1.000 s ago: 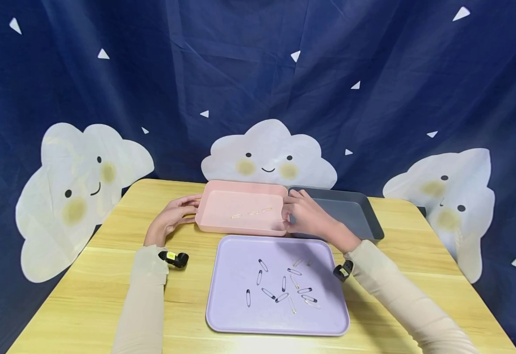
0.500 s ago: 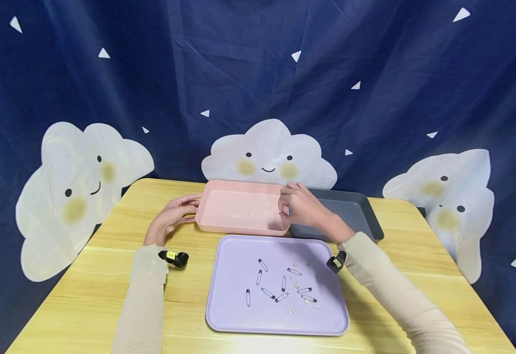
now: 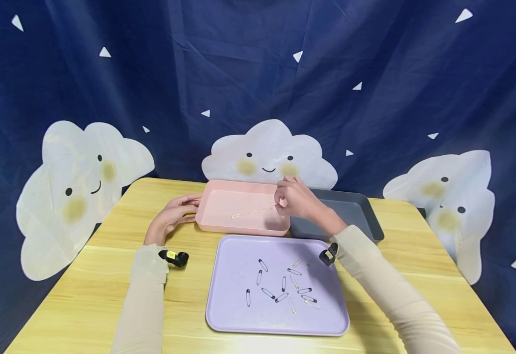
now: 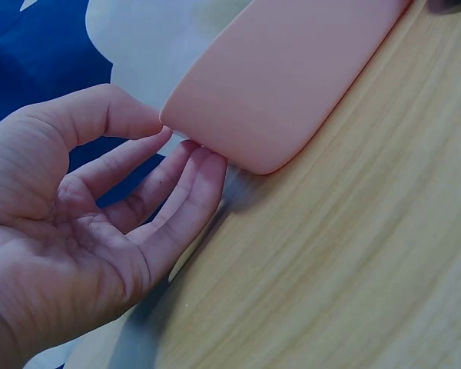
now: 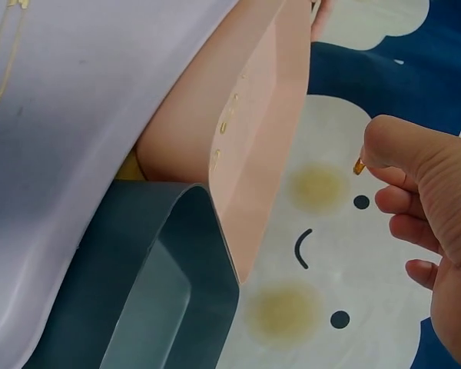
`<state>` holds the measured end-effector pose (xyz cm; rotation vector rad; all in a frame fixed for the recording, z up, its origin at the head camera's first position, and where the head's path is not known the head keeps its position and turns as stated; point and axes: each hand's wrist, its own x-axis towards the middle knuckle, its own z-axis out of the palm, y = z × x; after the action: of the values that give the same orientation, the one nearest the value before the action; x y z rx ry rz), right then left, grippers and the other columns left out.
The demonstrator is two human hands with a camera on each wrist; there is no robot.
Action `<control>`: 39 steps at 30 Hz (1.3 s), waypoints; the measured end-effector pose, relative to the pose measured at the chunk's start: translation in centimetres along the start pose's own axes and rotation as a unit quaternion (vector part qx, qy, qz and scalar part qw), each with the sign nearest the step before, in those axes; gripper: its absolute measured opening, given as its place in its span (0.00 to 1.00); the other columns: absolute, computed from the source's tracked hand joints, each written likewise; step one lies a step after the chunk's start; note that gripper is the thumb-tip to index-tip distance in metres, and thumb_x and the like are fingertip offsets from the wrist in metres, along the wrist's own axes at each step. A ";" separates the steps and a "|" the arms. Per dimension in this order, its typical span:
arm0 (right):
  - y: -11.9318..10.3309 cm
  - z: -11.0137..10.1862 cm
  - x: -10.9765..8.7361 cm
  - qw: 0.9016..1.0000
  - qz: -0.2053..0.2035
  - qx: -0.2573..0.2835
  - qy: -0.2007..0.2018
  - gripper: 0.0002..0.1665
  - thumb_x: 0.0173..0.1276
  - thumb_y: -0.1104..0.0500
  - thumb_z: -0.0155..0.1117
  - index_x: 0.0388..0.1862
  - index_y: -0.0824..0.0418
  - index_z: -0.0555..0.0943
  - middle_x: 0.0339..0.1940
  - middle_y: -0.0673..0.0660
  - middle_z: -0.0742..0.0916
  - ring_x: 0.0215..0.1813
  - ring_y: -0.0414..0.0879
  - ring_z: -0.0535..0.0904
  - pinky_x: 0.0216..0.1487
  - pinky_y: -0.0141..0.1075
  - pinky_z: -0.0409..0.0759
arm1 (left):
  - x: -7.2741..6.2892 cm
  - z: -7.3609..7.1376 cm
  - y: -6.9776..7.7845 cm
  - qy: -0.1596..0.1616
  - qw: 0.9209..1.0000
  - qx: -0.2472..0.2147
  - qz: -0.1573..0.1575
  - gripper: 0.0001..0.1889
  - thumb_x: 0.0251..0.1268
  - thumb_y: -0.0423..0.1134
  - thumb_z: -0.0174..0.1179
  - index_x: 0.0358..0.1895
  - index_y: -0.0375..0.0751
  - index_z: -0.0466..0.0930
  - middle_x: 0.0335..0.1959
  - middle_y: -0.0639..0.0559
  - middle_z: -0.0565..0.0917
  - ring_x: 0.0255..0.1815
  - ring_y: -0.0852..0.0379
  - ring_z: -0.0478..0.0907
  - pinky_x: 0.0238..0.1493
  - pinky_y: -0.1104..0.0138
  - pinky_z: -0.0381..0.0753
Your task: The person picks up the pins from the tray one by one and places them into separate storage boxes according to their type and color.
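Note:
In the head view my left hand (image 3: 174, 216) is at the left end of a shallow pink tray (image 3: 227, 199). Its fingertips touch the tray's end wall, the fingers only slightly bent, as the left wrist view shows. My right hand (image 3: 298, 199) hovers over the pink tray's right end. Between thumb and index finger it pinches a small gold safety pin (image 5: 359, 166), mostly hidden by the fingers. Several gold safety pins (image 3: 253, 213) lie in a row inside the pink tray. On a purple tray (image 3: 236, 322) are scattered black-headed safety pins (image 3: 263, 265) and gold safety pins (image 3: 294, 281).
A dark grey tray (image 3: 351, 211) stands against the pink tray's right side, partly behind my right forearm. The purple tray lies just in front of both, on a wooden table (image 3: 187, 305). Behind hangs a blue curtain (image 3: 249, 69) with clouds.
My right hand has risen and moved slightly left and back over the pink tray's right end. My left hand keeps its place at the tray's left end.

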<state>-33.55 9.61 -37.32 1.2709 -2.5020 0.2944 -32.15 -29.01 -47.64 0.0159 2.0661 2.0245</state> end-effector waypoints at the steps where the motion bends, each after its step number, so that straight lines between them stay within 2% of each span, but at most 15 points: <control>1: 0.0 0.0 0.1 1.000 0.002 0.001 0.001 0.06 0.51 0.64 0.74 0.24 0.56 0.83 0.26 0.49 0.78 0.37 0.46 0.65 0.42 0.39 0.60 | 0.0 0.0 0.0 0.000 1.000 0.000 0.000 0.31 0.73 0.28 0.55 0.78 0.37 0.62 0.57 0.52 0.78 0.48 0.64 0.81 0.49 0.69 0.85; 5: 0.2 0.2 0.7 1.000 0.006 0.002 0.006 0.06 0.50 0.64 0.73 0.24 0.56 0.83 0.26 0.50 0.79 0.37 0.47 0.66 0.42 0.39 0.60 | 0.0 0.1 0.0 0.004 1.000 0.001 -0.004 0.31 0.73 0.27 0.55 0.77 0.37 0.63 0.58 0.50 0.77 0.48 0.63 0.81 0.49 0.68 0.85; 16: 0.7 0.3 2.4 1.000 0.003 -0.015 0.027 0.05 0.51 0.64 0.73 0.24 0.57 0.84 0.27 0.51 0.81 0.38 0.48 0.68 0.45 0.44 0.66 | 0.1 0.0 0.0 0.003 1.000 0.002 -0.005 0.31 0.72 0.27 0.55 0.77 0.37 0.63 0.57 0.52 0.78 0.48 0.64 0.81 0.49 0.69 0.85; 25: 1.2 0.7 3.4 0.999 0.006 -0.021 0.042 0.04 0.53 0.64 0.72 0.26 0.57 0.84 0.28 0.51 0.80 0.37 0.48 0.67 0.43 0.42 0.64 | 0.0 0.0 0.1 -0.001 1.000 0.005 0.001 0.32 0.72 0.27 0.55 0.78 0.36 0.62 0.58 0.49 0.78 0.50 0.63 0.81 0.50 0.68 0.85; 31: 1.2 1.4 4.0 0.999 0.018 -0.028 0.034 0.03 0.55 0.63 0.71 0.26 0.57 0.85 0.29 0.51 0.80 0.38 0.48 0.67 0.43 0.41 0.64 | -0.1 0.0 0.1 -0.005 1.000 0.006 0.007 0.32 0.71 0.27 0.56 0.77 0.36 0.62 0.57 0.51 0.79 0.50 0.64 0.81 0.50 0.68 0.85; 39: 1.0 2.3 4.8 0.999 0.031 -0.044 0.001 0.04 0.56 0.62 0.71 0.25 0.55 0.83 0.30 0.50 0.80 0.39 0.49 0.66 0.44 0.41 0.62 | 0.1 0.0 0.0 0.000 1.000 0.008 -0.001 0.31 0.72 0.27 0.55 0.77 0.37 0.63 0.58 0.50 0.78 0.49 0.64 0.81 0.50 0.68 0.85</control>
<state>-37.41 5.89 -37.70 1.1608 -2.5263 0.1964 -32.24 -28.98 -47.64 0.0169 2.0821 2.0070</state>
